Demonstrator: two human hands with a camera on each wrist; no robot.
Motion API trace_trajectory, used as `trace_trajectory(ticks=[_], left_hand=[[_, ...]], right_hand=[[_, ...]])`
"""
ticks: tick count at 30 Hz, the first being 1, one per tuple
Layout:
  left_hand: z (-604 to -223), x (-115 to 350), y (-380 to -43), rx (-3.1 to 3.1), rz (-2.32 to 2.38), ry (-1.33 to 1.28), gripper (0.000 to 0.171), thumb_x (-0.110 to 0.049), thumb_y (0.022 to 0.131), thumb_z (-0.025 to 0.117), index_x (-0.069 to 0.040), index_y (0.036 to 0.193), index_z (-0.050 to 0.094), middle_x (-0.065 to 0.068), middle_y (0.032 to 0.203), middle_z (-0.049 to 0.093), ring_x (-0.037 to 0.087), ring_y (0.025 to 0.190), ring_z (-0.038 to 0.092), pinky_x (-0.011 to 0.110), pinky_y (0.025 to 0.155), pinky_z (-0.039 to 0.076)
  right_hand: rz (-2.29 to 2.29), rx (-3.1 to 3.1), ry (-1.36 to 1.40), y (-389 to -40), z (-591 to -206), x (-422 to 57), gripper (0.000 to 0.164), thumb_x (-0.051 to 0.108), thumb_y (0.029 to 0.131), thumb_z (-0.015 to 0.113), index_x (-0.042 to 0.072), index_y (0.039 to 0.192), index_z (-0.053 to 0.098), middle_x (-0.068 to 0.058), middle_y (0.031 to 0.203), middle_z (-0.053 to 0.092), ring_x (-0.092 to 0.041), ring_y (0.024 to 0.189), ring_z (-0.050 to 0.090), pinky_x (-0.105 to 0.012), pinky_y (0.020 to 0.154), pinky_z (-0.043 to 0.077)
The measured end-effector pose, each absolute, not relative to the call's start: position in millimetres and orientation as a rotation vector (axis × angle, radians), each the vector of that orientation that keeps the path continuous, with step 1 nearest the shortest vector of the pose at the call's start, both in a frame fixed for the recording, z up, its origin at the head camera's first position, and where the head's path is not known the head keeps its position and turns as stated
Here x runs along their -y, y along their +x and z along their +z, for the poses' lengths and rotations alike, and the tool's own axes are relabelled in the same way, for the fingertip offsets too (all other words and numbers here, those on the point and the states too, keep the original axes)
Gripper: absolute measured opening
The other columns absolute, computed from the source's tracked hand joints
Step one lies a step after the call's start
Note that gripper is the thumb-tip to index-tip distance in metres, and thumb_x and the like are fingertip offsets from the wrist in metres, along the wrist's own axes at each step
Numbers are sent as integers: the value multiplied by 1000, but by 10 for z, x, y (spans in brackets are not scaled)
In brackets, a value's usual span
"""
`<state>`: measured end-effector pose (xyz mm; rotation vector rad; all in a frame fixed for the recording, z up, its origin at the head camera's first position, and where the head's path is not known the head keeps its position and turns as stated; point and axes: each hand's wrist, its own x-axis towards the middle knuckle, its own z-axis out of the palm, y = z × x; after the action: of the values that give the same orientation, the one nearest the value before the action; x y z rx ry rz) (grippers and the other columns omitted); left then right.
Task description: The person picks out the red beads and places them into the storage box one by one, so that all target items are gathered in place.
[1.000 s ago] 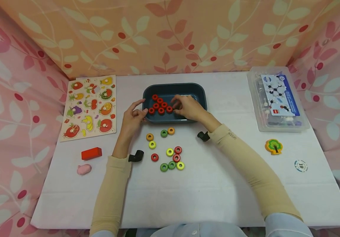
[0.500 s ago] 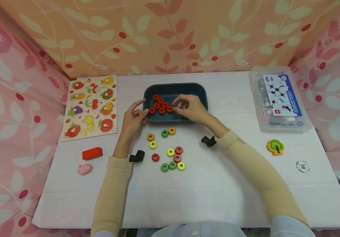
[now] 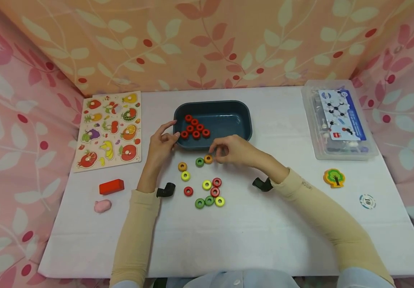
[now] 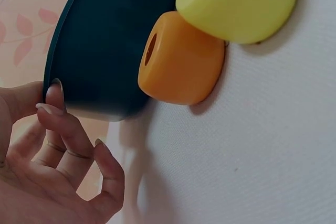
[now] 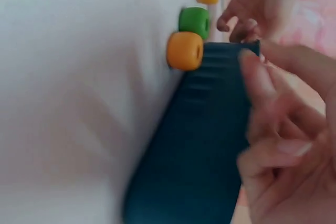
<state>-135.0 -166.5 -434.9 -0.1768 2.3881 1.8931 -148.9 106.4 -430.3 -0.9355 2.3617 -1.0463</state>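
In the head view, a dark blue tray (image 3: 228,105) holds several red ring beads (image 3: 190,129) on its left side. My left hand (image 3: 161,146) holds the tray's left end, thumb and fingers at the rim, also seen close up in the left wrist view. My right hand (image 3: 241,151) hovers in front of the tray with bent fingers and nothing visible between them. Its fingertips are close to an orange bead (image 3: 208,159), which sits beside a green bead (image 3: 199,162). I cannot tell whether they touch it. The right wrist view shows that hand blurred beside the tray wall (image 5: 194,124).
Several loose red, yellow, green and orange beads (image 3: 215,192) lie before the tray. To the left are a fruit puzzle board (image 3: 107,132), a red block (image 3: 111,187) and a pink pig (image 3: 102,206). A clear box (image 3: 340,120), tree piece (image 3: 334,178) and round chip (image 3: 367,201) lie right.
My right hand has come out of the tray and moved toward me, to the orange bead just in front of it. My left hand has stayed at the tray's left end.
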Motion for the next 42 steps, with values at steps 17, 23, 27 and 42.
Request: trace_trajectory(ticks=[17, 23, 27, 42], left_hand=[[-4344, 1658, -1349, -2377, 1915, -167, 47, -12, 98, 64, -13, 144, 54, 13, 67, 49, 25, 59, 45, 25, 56, 38], [-4352, 1661, -1351, -2383, 1911, -168, 47, -13, 98, 65, -14, 144, 54, 7, 65, 49, 21, 58, 45, 25, 56, 38], [-4357, 1665, -1348, -2380, 1914, -165, 47, -13, 98, 64, -14, 144, 54, 4, 64, 49, 17, 57, 44, 25, 56, 38], [-4355, 1666, -1349, -2391, 1879, -199, 47, -15, 99, 64, -17, 144, 54, 12, 67, 49, 23, 59, 45, 26, 57, 38]], right_hand=[[-782, -2133, -1050, -1230, -4628, -1027, 24, 10, 78, 82, 22, 96, 69, 1, 79, 63, -10, 71, 55, -27, 67, 45], [-960, -2191, -1036, -1323, -4483, -1051, 26, 17, 82, 82, 23, 104, 70, 6, 81, 63, -11, 72, 57, -27, 64, 49], [-1217, -2231, -989, -1444, -4344, -1067, 30, 17, 83, 83, 17, 110, 70, 3, 79, 65, -15, 63, 56, -27, 58, 46], [-1024, -2585, -671, -1998, -4480, -1033, 32, 26, 89, 78, 9, 114, 69, -1, 76, 65, -17, 67, 58, -31, 66, 46]])
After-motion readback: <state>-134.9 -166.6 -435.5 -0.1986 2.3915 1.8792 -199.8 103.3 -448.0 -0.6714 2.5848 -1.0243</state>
